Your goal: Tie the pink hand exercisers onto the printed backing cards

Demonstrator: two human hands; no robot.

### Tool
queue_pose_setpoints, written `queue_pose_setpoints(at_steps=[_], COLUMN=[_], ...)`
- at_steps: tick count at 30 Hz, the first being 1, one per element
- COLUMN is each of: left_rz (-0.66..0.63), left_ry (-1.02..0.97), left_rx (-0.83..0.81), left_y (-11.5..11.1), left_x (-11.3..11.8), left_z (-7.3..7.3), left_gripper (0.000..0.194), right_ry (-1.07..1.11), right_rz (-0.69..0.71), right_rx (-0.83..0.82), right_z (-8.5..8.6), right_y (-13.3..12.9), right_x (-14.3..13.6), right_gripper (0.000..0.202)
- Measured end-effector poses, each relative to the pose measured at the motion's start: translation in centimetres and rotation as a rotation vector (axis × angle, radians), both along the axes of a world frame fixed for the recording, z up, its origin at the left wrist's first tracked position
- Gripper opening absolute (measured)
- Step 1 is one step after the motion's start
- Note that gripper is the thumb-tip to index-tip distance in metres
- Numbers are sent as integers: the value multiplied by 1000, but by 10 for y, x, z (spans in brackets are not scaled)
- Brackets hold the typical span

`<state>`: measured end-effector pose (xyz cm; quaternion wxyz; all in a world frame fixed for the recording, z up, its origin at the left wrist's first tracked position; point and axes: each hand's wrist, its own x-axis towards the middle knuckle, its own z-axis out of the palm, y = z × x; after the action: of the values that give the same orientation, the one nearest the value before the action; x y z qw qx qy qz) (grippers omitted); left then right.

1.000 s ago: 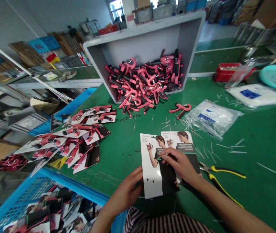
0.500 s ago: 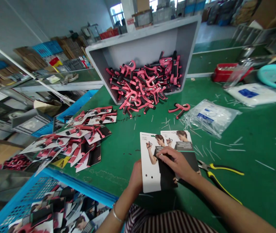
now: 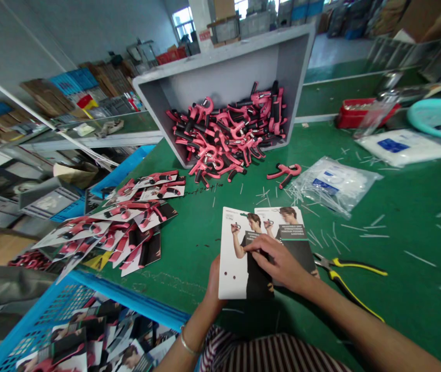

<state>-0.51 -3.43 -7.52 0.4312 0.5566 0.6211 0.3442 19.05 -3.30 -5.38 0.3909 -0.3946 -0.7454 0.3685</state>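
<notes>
**Left hand gone behind the card; right fingertips on its face**

Card (image 3: 241, 274): in front of the person's body, over the near part of the table (image 3: 200, 227), partly overlapping a second card (image 3: 300, 253) to its right. Two holes show at lower left.

Left hand (image 3: 214, 281): a second ago its fingers showed beside the card's left edge; now they are hidden behind it. Spread and grip cannot be told; it probably props the card from below.

Right hand (image 3: 280, 263): fingers half bent, tips together on the card's middle. Whether anything is pinched there cannot be told.

Change, as read: the card's lower edge looks lifted, and the work now appears to run from both faces at once, front and back.

Around: pliers (image 3: 332, 268) just right of the second card; loose strips (image 3: 420, 259) scattered beyond, near a bag (image 3: 336, 183). One loose grip (image 3: 284, 174) lies before the bin (image 3: 224, 67) of grips. Carded grips (image 3: 127, 209) heap at left, above the crate (image 3: 127, 298).
</notes>
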Motion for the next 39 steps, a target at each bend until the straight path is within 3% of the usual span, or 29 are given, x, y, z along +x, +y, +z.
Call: queue_pose_setpoints(at_steps=[3, 6, 10, 12, 15, 18, 20, 22, 27, 30, 34, 39], left_rz=[89, 91, 114, 122, 56, 3, -40, -125, -219, -219, -179, -160], left_ry=[-50, -220, -467, -487, -426, -453, -504, -530, -449, -423, -409, -660], left_rx=[24, 36, -140, -266, -371, -363, -357, -387, -410, -395, -363, -426], left_y=[-6, -14, -15, -13, -10, -6, -2, 4, 10, 10, 14, 11], left_x=[0, -4, -14, -16, -13, -4, 3, 10, 20, 20, 23, 22], left_z=[6, 14, 23, 27, 32, 34, 33, 30, 21, 17, 21, 24], left_gripper=[14, 25, 49, 59, 71, 67, 70, 71, 63, 58, 57, 57], right_ry=[-24, -12, 91, 187, 318, 237, 19, -356, -644, -761, -849, -871], right_rz=[-35, -90, -118, -132, -120, -193, -350, -530, -669, -702, -703, -723], right_rx=[-23, -54, -141, -227, -370, -338, -245, -140, -98, -121, -128, -111], right_z=[2, 1, -3, -2, 8, 19, 19, 11, -16, -25, -30, -34], right_y=[-2, -1, 3, 0, -12, -14, 0, 24, 87, 114, 145, 169], right_x=[-5, -11, -13, -12, -1, 32, 66, 105, 177, 189, 184, 175], right_gripper=[14, 7, 10, 10, 11, 16, 23, 26, 22, 27, 23, 22])
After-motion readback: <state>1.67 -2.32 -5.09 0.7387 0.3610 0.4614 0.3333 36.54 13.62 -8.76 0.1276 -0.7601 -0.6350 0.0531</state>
